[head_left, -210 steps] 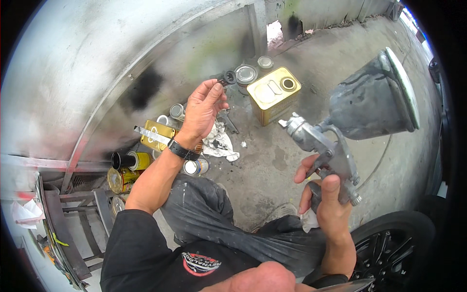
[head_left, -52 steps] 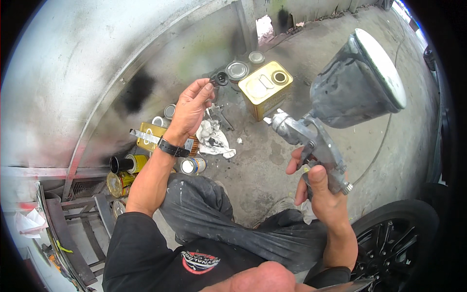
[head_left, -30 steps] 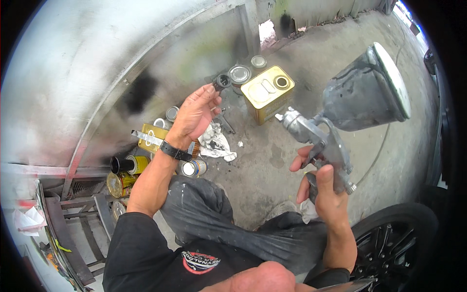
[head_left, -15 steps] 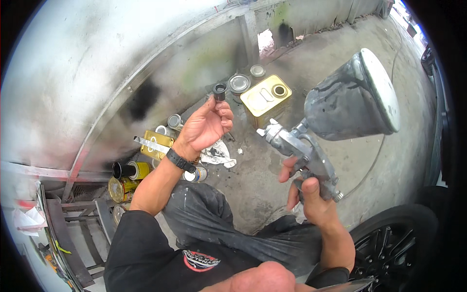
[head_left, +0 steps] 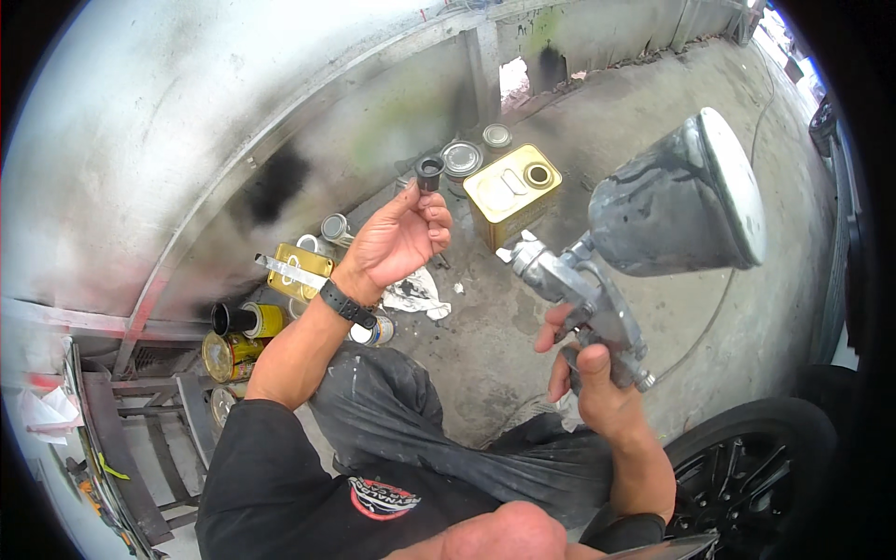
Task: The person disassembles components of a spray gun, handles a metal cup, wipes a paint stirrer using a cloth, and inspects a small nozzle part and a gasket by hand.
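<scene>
Between the fingertips of my left hand (head_left: 401, 233) is a small black cylindrical cap (head_left: 429, 172), its hollow end facing up. My right hand (head_left: 597, 373) grips the handle of a grey metal paint spray gun (head_left: 579, 294), with a finger by the trigger. The gun's large smudged cup (head_left: 667, 201) tilts out to the upper right, its pale lid facing right. The nozzle points left, toward a gold rectangular can (head_left: 499, 191) with a round opening on top. My two hands are apart, the gold can standing on the floor beyond them.
Round metal cans (head_left: 461, 159) stand by the wall. More tins, a yellow can (head_left: 266, 320) and a stained white rag (head_left: 416, 294) lie at the left. A metal frame (head_left: 149, 448) is at lower left, a black wheel (head_left: 747, 467) at lower right. A hose (head_left: 714, 327) runs along the floor.
The view has shifted slightly. My left hand still pinches the cap, a touch farther right, and the spray gun sits slightly lower in my right hand's unchanged hold.
</scene>
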A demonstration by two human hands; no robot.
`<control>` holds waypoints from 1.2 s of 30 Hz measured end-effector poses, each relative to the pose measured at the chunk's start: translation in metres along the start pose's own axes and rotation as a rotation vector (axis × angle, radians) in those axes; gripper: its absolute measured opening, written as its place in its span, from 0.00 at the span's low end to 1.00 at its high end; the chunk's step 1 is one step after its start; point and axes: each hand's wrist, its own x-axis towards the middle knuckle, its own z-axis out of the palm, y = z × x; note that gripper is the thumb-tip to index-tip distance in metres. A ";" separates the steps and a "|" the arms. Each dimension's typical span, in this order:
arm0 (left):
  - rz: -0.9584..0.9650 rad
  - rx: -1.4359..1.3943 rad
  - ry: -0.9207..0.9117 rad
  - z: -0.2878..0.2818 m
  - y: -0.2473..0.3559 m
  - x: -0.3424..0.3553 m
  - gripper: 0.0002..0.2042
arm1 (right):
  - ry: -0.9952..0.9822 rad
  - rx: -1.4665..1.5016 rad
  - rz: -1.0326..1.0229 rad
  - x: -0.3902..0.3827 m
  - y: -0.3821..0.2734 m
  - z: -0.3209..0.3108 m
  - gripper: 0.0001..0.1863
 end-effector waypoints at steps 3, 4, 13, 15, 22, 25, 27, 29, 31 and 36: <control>0.004 0.023 0.011 -0.002 0.001 0.000 0.09 | -0.019 -0.002 -0.040 0.000 -0.002 0.003 0.38; 0.009 0.029 0.009 -0.002 0.001 -0.001 0.09 | -0.017 -0.002 -0.039 0.001 -0.003 0.003 0.37; -0.069 -0.038 -0.040 -0.001 -0.002 -0.001 0.09 | 0.029 0.002 -0.046 0.005 -0.003 -0.003 0.37; -0.098 -0.052 -0.054 0.000 -0.002 -0.001 0.09 | 0.065 0.012 -0.060 0.007 -0.004 -0.003 0.37; -0.082 -0.037 -0.058 0.001 -0.003 0.000 0.09 | -0.020 0.019 -0.056 0.003 -0.002 -0.005 0.36; -0.081 -0.016 -0.063 0.001 -0.003 0.002 0.09 | -0.038 0.001 -0.047 0.002 -0.004 -0.007 0.35; -0.078 -0.008 -0.061 0.000 -0.003 0.002 0.09 | -0.026 -0.010 -0.048 0.002 -0.004 -0.008 0.35; -0.072 -0.001 -0.068 -0.002 -0.003 0.001 0.10 | 0.067 0.012 -0.036 0.003 -0.004 -0.008 0.34; -0.044 0.076 -0.070 -0.004 0.001 0.002 0.09 | 0.080 0.022 -0.039 0.003 -0.004 -0.007 0.34; 0.164 0.472 0.004 -0.003 0.013 0.001 0.09 | 0.055 -0.003 -0.034 -0.002 -0.009 -0.005 0.35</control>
